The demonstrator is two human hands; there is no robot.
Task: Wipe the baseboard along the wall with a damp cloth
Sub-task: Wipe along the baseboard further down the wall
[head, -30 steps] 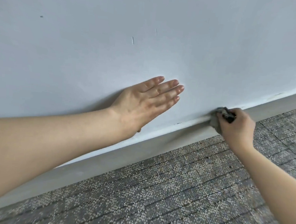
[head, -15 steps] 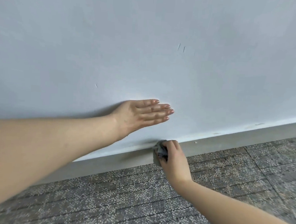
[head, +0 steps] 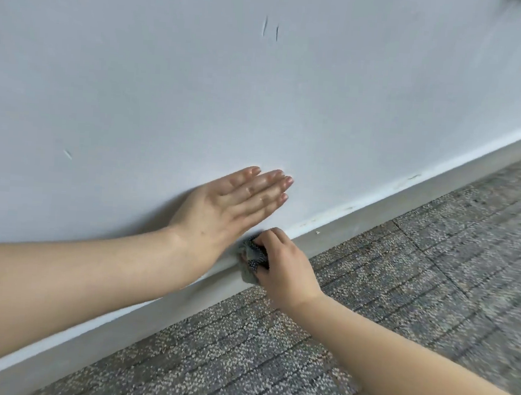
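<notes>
Baseboard (head: 375,211): one cloth (head: 253,258), gripped by right hand (head: 282,266).

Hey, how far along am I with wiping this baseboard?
Done: hard to tell; no stretch looks plainly cleaner. In hand: your right hand grips the cloth against the top edge of the baseboard, just below your left hand, which lies flat on the wall. Left: smudges show along that edge to the right, and the board runs on well past the cloth to the left.

Grey speckled carpet-tile floor (head: 432,286), ruled with darker lines, runs up to a long pale grey baseboard strip (head: 375,213).
</notes>
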